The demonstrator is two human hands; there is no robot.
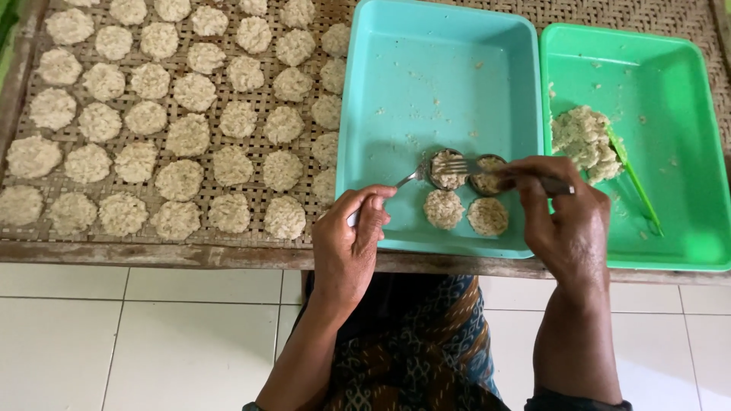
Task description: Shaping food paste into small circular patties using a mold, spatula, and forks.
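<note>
My left hand [352, 236] grips the handle of a metal spoon [445, 169] whose round bowl is packed with pale rice mixture, held low inside the turquoise tray [396, 91]. My right hand [567, 217] holds a fork [457, 164] with its tines lying on the filled spoon. A second round metal scoop [487, 183], also full, sits just under my right fingers. Two flat round patties [444, 209] [487, 216] lie on the tray floor just in front of the utensils.
A green tray [685, 114] on the right holds a lump of rice mixture [582, 141] and a green plastic spoon [636, 186]. A woven bamboo mat [228, 237] on the left carries several rows of round patties [179, 179]. White floor tiles [137, 335] lie below the wooden edge.
</note>
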